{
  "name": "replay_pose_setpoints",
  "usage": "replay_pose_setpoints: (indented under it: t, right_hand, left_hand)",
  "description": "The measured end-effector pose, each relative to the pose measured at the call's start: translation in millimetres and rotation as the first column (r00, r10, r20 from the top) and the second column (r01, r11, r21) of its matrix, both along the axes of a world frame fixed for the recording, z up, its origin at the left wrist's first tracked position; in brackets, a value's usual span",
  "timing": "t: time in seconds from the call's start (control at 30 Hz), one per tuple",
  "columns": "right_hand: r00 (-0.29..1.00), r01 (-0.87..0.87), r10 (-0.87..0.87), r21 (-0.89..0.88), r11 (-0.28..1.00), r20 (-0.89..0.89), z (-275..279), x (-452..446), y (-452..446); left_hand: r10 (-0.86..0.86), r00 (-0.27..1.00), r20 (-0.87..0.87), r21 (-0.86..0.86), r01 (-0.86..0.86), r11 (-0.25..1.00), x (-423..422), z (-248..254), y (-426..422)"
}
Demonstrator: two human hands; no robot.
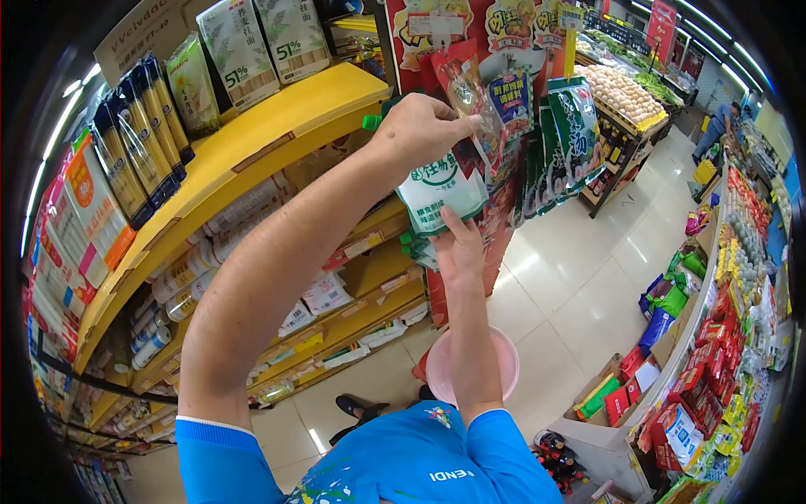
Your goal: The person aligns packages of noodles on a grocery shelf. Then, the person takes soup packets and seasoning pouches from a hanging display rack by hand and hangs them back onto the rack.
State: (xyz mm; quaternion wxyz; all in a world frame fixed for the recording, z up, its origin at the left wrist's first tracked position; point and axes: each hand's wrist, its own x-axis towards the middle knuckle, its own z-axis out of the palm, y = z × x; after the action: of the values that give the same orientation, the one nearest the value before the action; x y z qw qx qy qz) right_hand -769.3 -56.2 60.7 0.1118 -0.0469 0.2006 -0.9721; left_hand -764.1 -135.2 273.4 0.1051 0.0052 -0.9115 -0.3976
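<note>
A white and green pouch [442,191] with Chinese lettering is upright in front of a red hanging display. My right hand [462,248] grips its lower edge, with the thumb on its front. Over the pouch's top, my left hand [420,130] is closed with fingertips pinched beside a hanging red and clear packet [464,80]; what it pinches is hidden. A green cap [372,123] sticks out left of my left wrist. Several dark green packets [571,126] hang to the right of my hands, next to a blue and yellow packet [510,101].
Yellow shelves [227,168] with noodle packs [238,55] curve along my left. Below my right forearm stands a pink bucket [502,357]. Eggs [621,92] lie on a stand beyond the display. Packaged goods line the right shelf [697,361]. Another person [716,130] bends far along the aisle.
</note>
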Motion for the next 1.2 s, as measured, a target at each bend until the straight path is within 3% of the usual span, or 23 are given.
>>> replay_pose_setpoints:
  t: [0.33, 0.63, 1.2]
  right_hand:
    - [1.0, 0.0, -0.002, 0.045, 0.999, 0.026, 4.4, 3.6, -7.3]
    - [0.989, 0.145, -0.145, 0.099, 0.984, -0.01, 14.9, 10.3, -13.0]
    - [0.973, 0.228, -0.224, 0.092, 0.969, -0.048, 16.0, 11.2, -11.2]
  left_hand:
    - [-0.033, 0.999, 0.012, -0.09, 0.034, 0.995, -4.0, 6.5, -4.4]
    - [-0.067, 0.998, -0.009, -0.084, 0.066, 0.994, -0.9, 7.6, -0.6]
    - [-0.169, 0.982, -0.08, -0.054, 0.165, 0.985, 3.4, -8.1, -13.6]
